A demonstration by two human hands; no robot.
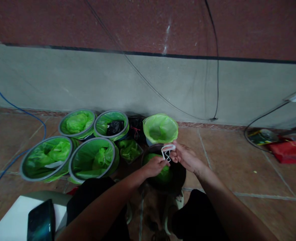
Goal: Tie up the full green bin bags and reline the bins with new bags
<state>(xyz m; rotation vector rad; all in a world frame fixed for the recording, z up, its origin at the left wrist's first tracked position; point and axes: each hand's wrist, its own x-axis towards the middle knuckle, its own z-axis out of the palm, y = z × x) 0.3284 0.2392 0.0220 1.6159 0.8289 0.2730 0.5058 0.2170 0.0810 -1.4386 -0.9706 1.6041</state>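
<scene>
Head view: the left hand (155,166) and right hand (184,156) each pinch a thin white strip (168,147), bent into a loop with crossing strands, above a dark bin (181,177) on the floor (220,170). It looks light, pliant and prone to tangling; its free ends, between thumb and forefinger, seem the best hold. Loose green liner (164,175) in the bin lies just below and could catch it. Toward the floor's wall edge stand a green-lined bin (160,127), a black bag (136,129) and, leftward, four grey-rimmed bins (71,160).
</scene>
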